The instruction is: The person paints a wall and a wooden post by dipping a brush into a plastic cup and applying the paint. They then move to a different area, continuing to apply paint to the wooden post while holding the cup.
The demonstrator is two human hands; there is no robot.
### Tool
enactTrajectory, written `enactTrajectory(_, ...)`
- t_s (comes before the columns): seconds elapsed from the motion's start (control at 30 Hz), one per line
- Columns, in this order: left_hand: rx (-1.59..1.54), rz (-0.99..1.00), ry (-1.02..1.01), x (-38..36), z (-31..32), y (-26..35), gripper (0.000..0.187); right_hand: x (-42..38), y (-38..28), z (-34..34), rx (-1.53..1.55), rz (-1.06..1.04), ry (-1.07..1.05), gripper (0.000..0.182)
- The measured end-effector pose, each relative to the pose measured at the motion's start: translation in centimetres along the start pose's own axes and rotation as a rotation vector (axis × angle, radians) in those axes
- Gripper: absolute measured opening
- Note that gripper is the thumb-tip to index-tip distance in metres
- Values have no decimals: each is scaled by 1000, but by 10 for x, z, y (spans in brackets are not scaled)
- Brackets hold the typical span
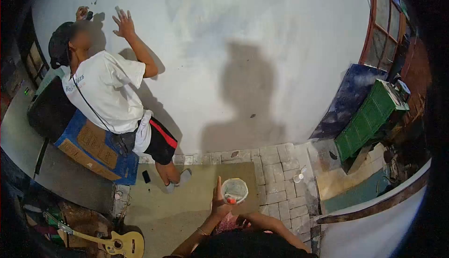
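Observation:
My left hand (219, 203) is wrapped round the side of a round white tub (240, 183), with a finger pointing up along its left wall. A greyish-white coating shows inside the tub, and a small orange-red piece (231, 201) sits at its near edge. My right hand (241, 221) is low in front of my body, just below the tub; its fingers are in shadow. Behind both hands shows a pink patterned cloth (226, 224).
A pale wall (196, 94) rises ahead. At left, a person (110, 89) sits on a blue-and-brown box (93, 143), arms raised to the wall. A phone (146, 177) lies on the mat (187, 197), a guitar (122, 245) at lower left. A green cabinet (362, 122) leans at right.

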State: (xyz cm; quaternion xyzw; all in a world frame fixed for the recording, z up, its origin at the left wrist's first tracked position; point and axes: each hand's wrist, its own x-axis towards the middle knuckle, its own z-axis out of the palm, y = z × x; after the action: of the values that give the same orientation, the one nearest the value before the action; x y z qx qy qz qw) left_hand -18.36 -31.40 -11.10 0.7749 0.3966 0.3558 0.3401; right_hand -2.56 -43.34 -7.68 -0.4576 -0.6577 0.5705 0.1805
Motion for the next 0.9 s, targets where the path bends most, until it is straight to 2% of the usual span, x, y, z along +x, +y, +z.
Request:
enactTrajectory(0.07,-235,-56,-40,0,4,-7,130,0,-7,0,22,70,-5,41)
enactTrajectory(0.17,-251,-82,-69,-1,2,-4,131,6,18,8,-4,42,20,44)
enactTrajectory(0.3,-187,-65,-73,0,3,-6,131,3,11,4,-14,0,1,49)
enactTrajectory(0.37,-210,-67,-69,0,2,-3,132,1,1,2,-4,-16,21,41)
enactTrajectory(0.5,-131,-28,-53,0,1,-5,132,-2,-2,-1,43,-14,23,40)
enactTrajectory(0.6,-151,-110,-80,1,3,-7,132,1,4,-1,6,14,-13,47)
enactTrajectory(0.67,-132,-73,-65,1,7,-12,132,0,-7,-1,135,200,7,48)
enactTrajectory(0.7,-132,-74,-65,2,8,-12,132,0,-5,-2,136,200,6,48)
enactTrajectory(0.77,-108,1,-37,4,11,-11,131,0,4,-2,-11,-13,13,47)
enactTrajectory(0.9,-197,-46,-59,5,14,-12,129,3,19,-1,-27,-46,27,48)
